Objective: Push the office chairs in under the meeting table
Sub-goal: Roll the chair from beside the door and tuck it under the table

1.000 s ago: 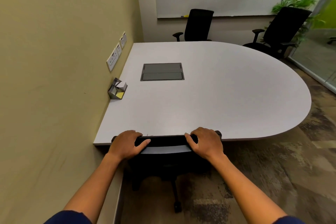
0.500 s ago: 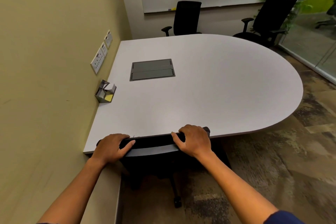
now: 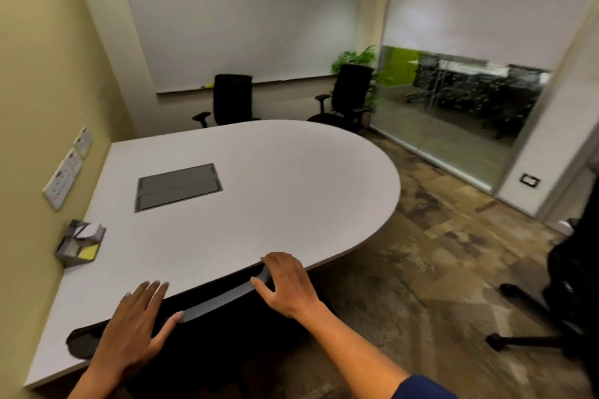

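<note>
Near chair (image 3: pixel 207 304) backrest tucked against desk (image 3: pixel 259 191) edge. Left hand (image 3: pixel 136 330) flat, fingers spread, holding nothing. Right hand (image 3: pixel 288 285) loosely curled over backrest top.

Even indoor light, motion-blurred, wide-angle edge warp, whiteboard (image 3: pixel 246 10) glare.

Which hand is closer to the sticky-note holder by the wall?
Left. The left hand hovers open over the chair back, just right of and nearer the camera than the holder. The right hand rests farther right along the table edge.
</note>
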`<state>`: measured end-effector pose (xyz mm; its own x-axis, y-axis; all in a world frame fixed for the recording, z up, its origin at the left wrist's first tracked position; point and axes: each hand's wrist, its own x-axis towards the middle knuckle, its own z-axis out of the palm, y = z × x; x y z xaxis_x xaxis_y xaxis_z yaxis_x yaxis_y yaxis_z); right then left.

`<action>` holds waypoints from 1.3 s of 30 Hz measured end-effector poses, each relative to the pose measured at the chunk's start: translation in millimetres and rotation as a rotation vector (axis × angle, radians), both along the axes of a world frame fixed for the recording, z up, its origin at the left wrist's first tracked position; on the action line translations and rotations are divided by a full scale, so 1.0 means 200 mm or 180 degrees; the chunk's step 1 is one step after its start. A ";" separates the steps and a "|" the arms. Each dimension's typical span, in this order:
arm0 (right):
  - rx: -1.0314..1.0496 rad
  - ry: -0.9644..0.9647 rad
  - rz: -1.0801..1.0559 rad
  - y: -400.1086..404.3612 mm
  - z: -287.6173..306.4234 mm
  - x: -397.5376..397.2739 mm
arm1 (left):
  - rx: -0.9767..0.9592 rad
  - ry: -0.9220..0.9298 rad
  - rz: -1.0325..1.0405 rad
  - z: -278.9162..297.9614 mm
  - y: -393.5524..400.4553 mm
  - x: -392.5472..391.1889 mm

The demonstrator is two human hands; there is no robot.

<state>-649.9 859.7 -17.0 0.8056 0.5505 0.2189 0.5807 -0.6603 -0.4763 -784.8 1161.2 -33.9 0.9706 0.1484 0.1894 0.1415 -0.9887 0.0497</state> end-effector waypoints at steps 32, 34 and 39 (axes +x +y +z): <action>-0.0550 -0.0993 -0.4189 -2.97 0.17 -1.04 | -0.0740 0.0269 -0.3336 0.17 -2.80 0.52; -0.0540 -0.1036 -0.4232 -3.07 0.17 -1.00 | -0.0695 0.0254 -0.3408 0.18 -2.90 0.56; -0.0425 -0.0964 -0.4197 -3.26 0.22 -0.83 | -0.0638 0.0171 -0.3430 0.25 -3.17 0.75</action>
